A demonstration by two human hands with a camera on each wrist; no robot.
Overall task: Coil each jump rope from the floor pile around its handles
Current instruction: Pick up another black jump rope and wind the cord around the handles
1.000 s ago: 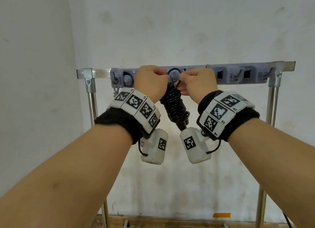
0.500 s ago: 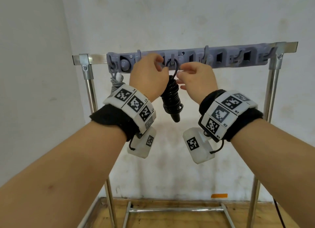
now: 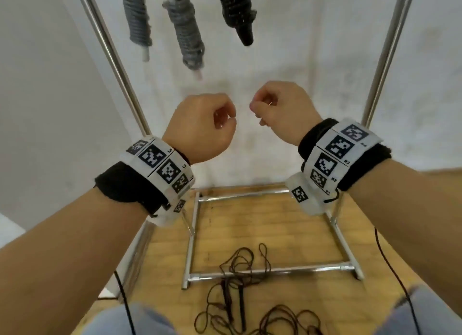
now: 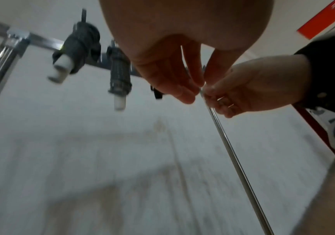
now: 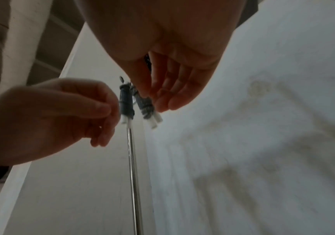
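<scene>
Hands (image 3: 200, 125) (image 3: 282, 112) empty; three coiled ropes (image 3: 187, 29) hang; one rope pile (image 3: 240, 299) on floor

Above the fingers, the three coiled ropes (image 3: 236, 12) are cut off by the head view's top edge, their hooks unseen. Far below the fingers, the loose brown rope (image 3: 240, 307) runs off the bottom edge. Both wrist views are blurred

Floor's yellowish wood planks (image 3: 262, 224), and the chrome base frame of the rack (image 3: 271, 271) sits right on it. A loose dark brown jump rope (image 3: 237, 299) is sprawled at the near side, draped over the frame's near bar. Thin black cables (image 3: 390, 267) trail on both sides.
</scene>
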